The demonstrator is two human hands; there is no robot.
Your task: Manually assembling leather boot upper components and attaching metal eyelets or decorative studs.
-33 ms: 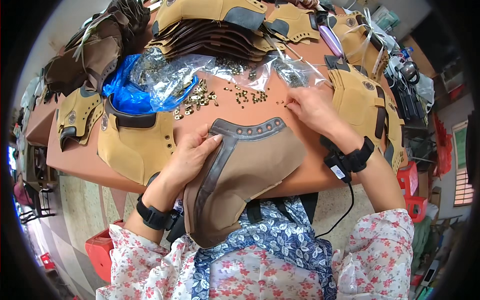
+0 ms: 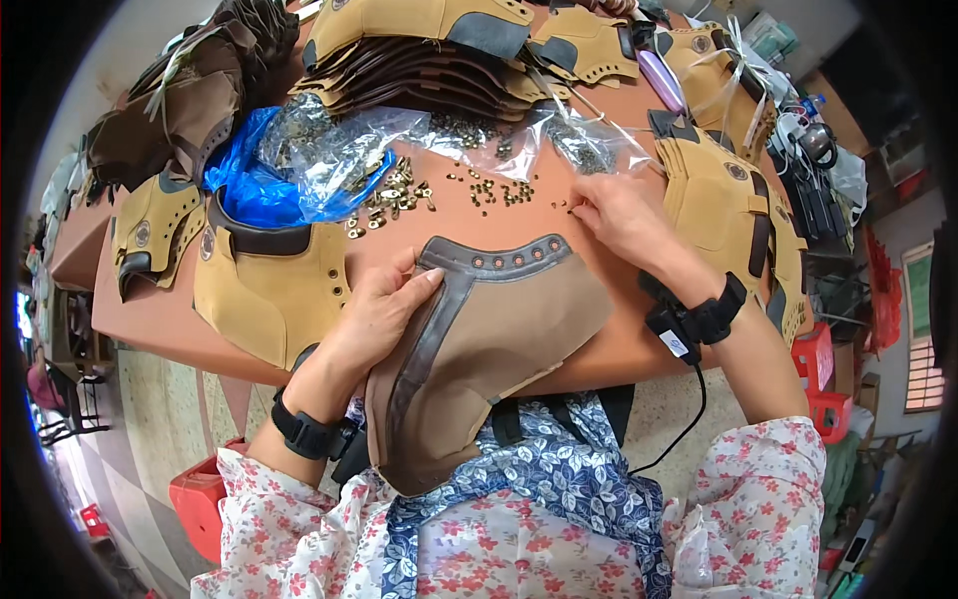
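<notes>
A brown leather shoe upper with a dark trim strip and a row of eyelet holes hangs over the table's near edge toward my lap. My left hand is closed on its upper left corner, thumb on top of the trim. Past the upper's right end, my right hand rests low at the tabletop with thumb and forefinger pinched together. A tiny dark bit shows at those fingertips, too small to name. Loose small brass eyelets are scattered left of that hand, beside larger brass lace hooks.
Tan shoe uppers lie at the left and in a stack at the right. Behind are another stack, clear plastic bags of metal fittings and a blue bag. Dark brown uppers are heaped far left. A red stool stands below.
</notes>
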